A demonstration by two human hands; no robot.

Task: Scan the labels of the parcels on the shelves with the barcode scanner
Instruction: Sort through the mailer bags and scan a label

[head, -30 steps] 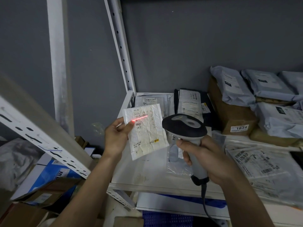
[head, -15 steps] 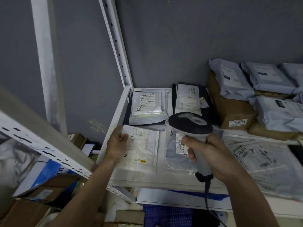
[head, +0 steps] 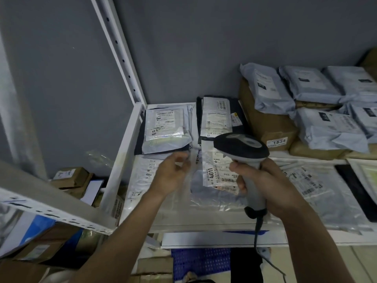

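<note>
A person's right hand (head: 271, 186) is wrapped closed around the grey handle of a barcode scanner (head: 242, 154), its dark head tipped forward over a white shelf (head: 204, 222) and its cord hanging below the shelf edge. Just left of the scanner, the left hand (head: 171, 176) hovers with fingers loosely spread and blurred, holding nothing, reaching toward a clear plastic parcel (head: 212, 193) whose label reads 4011 (head: 211, 173). Left of the scanner a flat white parcel (head: 146, 180) lies label up, part of it under the left wrist. Behind the scanner, against the grey wall, lie two more flat parcels, one marked 49 (head: 165, 129) and one in dark wrapping (head: 218, 119). To the scanner's right sit a brown box numbered 1834 (head: 269, 127) and a stack of grey mailer bags (head: 326, 111). No red scan line shows on any label, so which parcels are done cannot be told; many seem left. Most label print is too small to read, and the right-hand parcels run out of view.
</note>
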